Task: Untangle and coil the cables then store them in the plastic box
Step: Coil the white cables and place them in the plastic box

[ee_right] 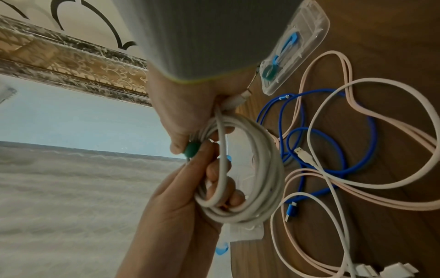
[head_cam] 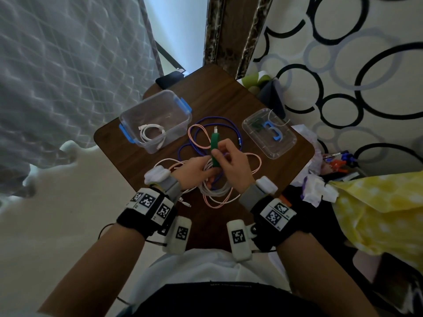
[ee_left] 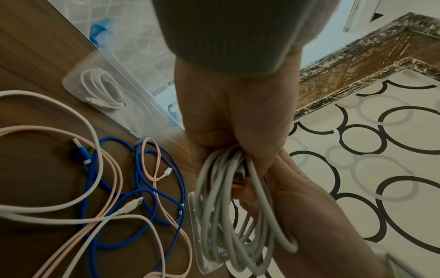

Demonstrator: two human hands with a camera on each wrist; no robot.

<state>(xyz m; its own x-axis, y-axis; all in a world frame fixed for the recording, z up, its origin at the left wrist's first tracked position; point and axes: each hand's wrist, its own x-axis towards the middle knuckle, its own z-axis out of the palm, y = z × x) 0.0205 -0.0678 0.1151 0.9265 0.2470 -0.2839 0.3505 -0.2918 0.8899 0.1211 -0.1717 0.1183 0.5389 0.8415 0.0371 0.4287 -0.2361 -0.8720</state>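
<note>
My left hand (head_cam: 199,169) grips a coiled white cable (head_cam: 217,191) above the table's middle; its fingers (ee_right: 214,190) pass through the coil (ee_right: 252,169). My right hand (head_cam: 229,154) pinches a green cable tie (head_cam: 215,147) against the top of the coil. In the right wrist view the green cable tie (ee_right: 191,149) sits between my thumb and the left fingertips. The plastic box (head_cam: 137,110) stands open at the back left with one coiled white cable (head_cam: 151,133) inside. Blue (ee_left: 142,188), pink (ee_left: 114,169) and white (ee_left: 95,178) cables lie tangled on the table.
The clear lid (head_cam: 281,147) lies at the back right, holding blue and green ties. The small wooden table (head_cam: 229,99) drops off on every side. Clutter and a yellow cloth (head_cam: 377,213) sit to its right, a phone (head_cam: 169,78) at the far edge.
</note>
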